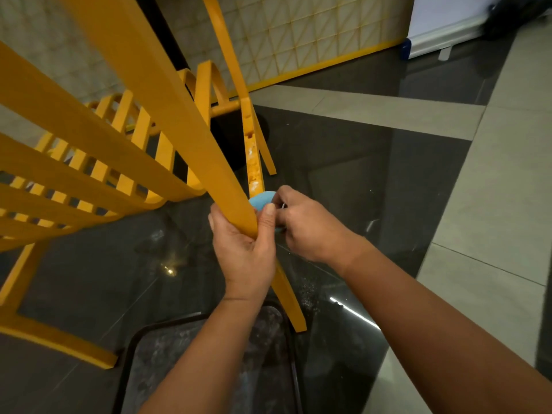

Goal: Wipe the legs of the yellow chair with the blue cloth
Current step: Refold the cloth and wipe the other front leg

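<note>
The yellow chair (119,162) is tipped over, its slatted seat at the left and its legs pointing toward me. My left hand (243,243) grips the end of the nearest leg, thumb along its right side. Just behind it my right hand (301,225) holds the blue cloth (261,200) against a second leg (254,162), which is scuffed with pale marks. Only a small rounded part of the cloth shows; the rest is hidden by my fingers and the near leg.
A dark glossy floor (373,180) lies under the chair, with pale grey tiles (493,204) to the right. A dark mat with a black rim (167,369) sits at the bottom centre. A yellow-framed lattice panel (313,34) stands behind; a white banner base (442,40) is top right.
</note>
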